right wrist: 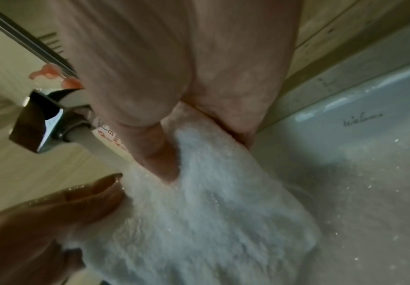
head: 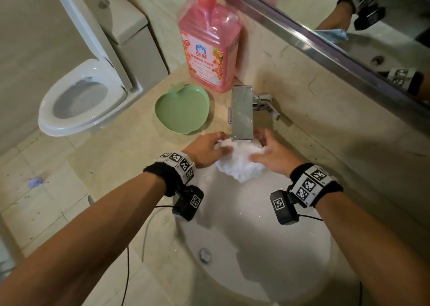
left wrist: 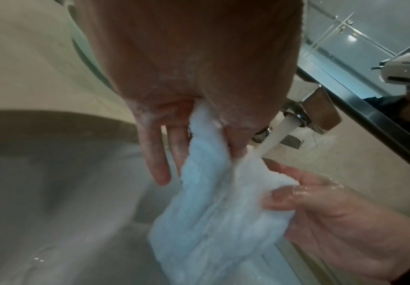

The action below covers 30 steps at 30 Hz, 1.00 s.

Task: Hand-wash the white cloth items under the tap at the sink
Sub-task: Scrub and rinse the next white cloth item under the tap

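Rinsing the white cloth [head: 239, 161] under the running tap [head: 242, 115]

We're pinching it with our left hand [head: 207, 150] and right hand [head: 272, 154] over the sink [head: 290, 254]; suds are clinging to our fingers [left wrist: 155, 152], so next we're probably squeezing and turning it. The pink bottle [head: 209, 47] is showing Chinese characters, too small to read.

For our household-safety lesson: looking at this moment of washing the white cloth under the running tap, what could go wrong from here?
1. Water from the tap strikes the white cloth held high, and droplets already dot the sink; splashes may reach the floor.
2. The left hand looks soapy, so its pinch could slip.
3. The wrist cameras' cables hang by the wet basin and might get wet.
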Available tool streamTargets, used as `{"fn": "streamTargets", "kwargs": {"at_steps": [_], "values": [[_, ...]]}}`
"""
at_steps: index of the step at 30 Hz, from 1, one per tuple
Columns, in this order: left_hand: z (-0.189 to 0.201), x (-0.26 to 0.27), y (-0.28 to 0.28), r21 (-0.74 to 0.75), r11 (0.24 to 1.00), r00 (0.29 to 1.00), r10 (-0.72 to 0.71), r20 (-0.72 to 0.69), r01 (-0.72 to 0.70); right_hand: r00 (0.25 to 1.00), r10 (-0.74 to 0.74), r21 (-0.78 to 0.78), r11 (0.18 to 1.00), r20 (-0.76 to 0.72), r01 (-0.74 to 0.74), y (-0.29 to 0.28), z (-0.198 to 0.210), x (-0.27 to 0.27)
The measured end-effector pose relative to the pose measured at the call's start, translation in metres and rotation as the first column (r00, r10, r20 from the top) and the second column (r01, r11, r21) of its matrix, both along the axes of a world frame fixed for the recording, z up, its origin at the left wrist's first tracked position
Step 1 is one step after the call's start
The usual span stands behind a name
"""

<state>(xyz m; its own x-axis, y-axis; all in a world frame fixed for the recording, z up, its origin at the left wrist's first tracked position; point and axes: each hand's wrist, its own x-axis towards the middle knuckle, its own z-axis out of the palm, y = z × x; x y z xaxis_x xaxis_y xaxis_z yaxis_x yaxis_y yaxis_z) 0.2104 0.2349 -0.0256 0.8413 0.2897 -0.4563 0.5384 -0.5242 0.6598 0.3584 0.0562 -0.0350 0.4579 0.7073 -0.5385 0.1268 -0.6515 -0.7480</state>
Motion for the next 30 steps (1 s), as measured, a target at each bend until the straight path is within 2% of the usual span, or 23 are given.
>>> {"fn": "streamTargets", "kwargs": {"at_steps": [4, 7, 9, 11, 13, 15, 17, 20, 21, 23, 25, 26, 30], "values": [[-0.007, 0.014, -0.009, 0.183, 0.983, 0.999, 0.032, -0.025, -0.026, 0.999, 0.044, -0.030, 0.999, -0.001, -0.044, -0.009, -0.008, 0.002], [-0.008, 0.020, -0.011, 0.215, 0.973, 0.990, 0.103, -0.098, -0.080, 0.993, -0.042, -0.007, 0.999, 0.107, 0.043, -0.009, -0.016, -0.004], [-0.008, 0.022, -0.014, 0.062, 0.975, 0.968, 0.219, -0.121, -0.212, 0.984, -0.099, 0.049, 0.994, 0.151, 0.093, -0.003, -0.019, -0.013], [-0.004, 0.024, -0.020, -0.188, 0.910, 0.926, 0.344, -0.156, -0.370, 0.987, -0.135, 0.129, 0.984, 0.090, 0.123, 0.006, -0.019, -0.027], [0.002, 0.024, -0.026, -0.291, 0.862, 0.909, 0.382, -0.164, -0.415, 0.991, -0.133, 0.194, 0.973, 0.009, 0.129, 0.016, -0.015, -0.041], [0.007, 0.020, -0.030, -0.316, 0.872, 0.928, 0.348, -0.133, -0.373, 0.995, -0.098, 0.196, 0.976, 0.024, 0.092, 0.025, -0.018, -0.045], [0.009, 0.010, -0.029, -0.274, 0.927, 0.967, 0.241, -0.083, -0.255, 0.990, -0.127, 0.152, 0.981, 0.053, 0.118, 0.032, -0.027, -0.044], [0.004, -0.010, -0.016, 0.004, 0.982, 0.982, 0.189, -0.020, -0.189, 0.957, -0.267, 0.147, 0.948, -0.108, 0.281, 0.036, -0.024, -0.038], [0.000, -0.016, -0.011, 0.033, 0.984, 0.984, 0.177, -0.011, -0.176, 0.945, -0.296, 0.123, 0.942, -0.142, 0.314, 0.036, -0.023, -0.036], [-0.005, -0.023, -0.003, -0.050, 0.994, 0.995, 0.094, -0.015, -0.095, 0.935, -0.310, 0.075, 0.942, -0.174, 0.326, 0.036, -0.020, -0.032], [-0.010, -0.022, 0.000, -0.168, 0.986, 1.000, 0.005, -0.013, -0.007, 0.953, -0.240, 0.102, 0.960, -0.185, 0.262, 0.034, -0.017, -0.030], [-0.014, -0.018, 0.000, -0.180, 0.983, 1.000, -0.026, -0.009, 0.024, 0.952, -0.220, 0.131, 0.959, -0.215, 0.251, 0.032, -0.016, -0.029], [-0.023, -0.001, -0.005, -0.019, 0.998, 0.997, -0.058, -0.058, 0.057, 0.907, -0.235, 0.179, 0.933, -0.349, 0.311, 0.022, -0.009, -0.026]]}}
